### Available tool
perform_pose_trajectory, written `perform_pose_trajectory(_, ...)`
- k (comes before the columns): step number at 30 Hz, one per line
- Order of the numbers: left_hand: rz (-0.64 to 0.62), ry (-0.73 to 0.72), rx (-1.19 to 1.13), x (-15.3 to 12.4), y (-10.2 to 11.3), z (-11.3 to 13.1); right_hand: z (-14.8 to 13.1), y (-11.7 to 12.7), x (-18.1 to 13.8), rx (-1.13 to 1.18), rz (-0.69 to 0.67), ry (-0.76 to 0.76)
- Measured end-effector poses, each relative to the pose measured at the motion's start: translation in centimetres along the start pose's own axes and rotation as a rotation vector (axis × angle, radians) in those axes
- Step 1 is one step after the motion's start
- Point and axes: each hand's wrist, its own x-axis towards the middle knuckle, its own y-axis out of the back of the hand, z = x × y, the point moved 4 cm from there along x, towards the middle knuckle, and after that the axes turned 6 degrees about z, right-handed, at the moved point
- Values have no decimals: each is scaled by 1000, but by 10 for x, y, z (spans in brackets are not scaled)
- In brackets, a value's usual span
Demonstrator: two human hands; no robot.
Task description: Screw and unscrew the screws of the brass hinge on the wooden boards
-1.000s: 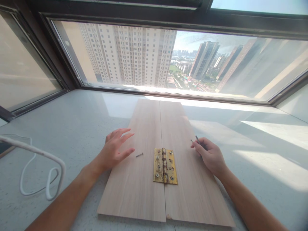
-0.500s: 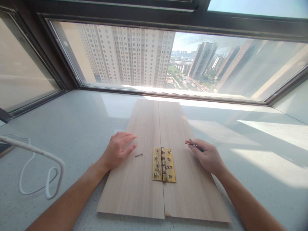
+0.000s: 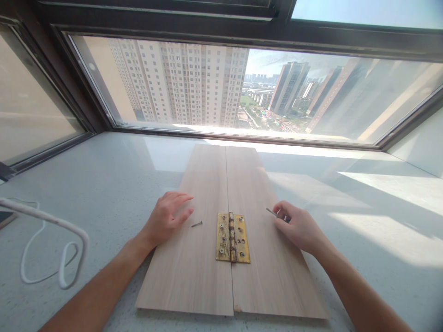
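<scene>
Two pale wooden boards [image 3: 204, 281] lie side by side, with a worn brass hinge [image 3: 232, 237] across their seam. Screw heads show in several of the hinge's holes; others look bare. On the left board a loose screw [image 3: 197, 224] lies flat, just right of my left hand [image 3: 169, 216]. That hand rests at the board's left edge, fingers apart and holding nothing. Over the right board, my right hand [image 3: 296, 226] is closed on a small screwdriver [image 3: 272, 212]. Its thin metal shaft points up and left, and its dark handle is mostly hidden in my fingers.
The boards lie on a speckled white sill [image 3: 114, 184] below a dark-framed window [image 3: 221, 135]. A white cable [image 3: 74, 230] loops at the left, near a dark flat object [image 3: 6, 218]. Sunlit patches and shadows cross the sill at right.
My right hand has shifted its fingers, and the screwdriver's shaft now sticks out further left. A second thin metal piece seen at its fingertips earlier no longer shows. My left hand stays put.
</scene>
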Motion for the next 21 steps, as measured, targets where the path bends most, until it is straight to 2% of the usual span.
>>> perform_pose_trajectory(5, 3, 7, -24, 0, -2, -1, 12, -2, -2, 164, 45, -82)
perform_pose_trajectory(15, -8, 36, -53, 0, -3, -2, 15, -3, -3, 330, 51, -105)
perform_pose_trajectory(21, -15, 43, -60, 0, -2, -3, 13, 1, -7, 337, 94, -154)
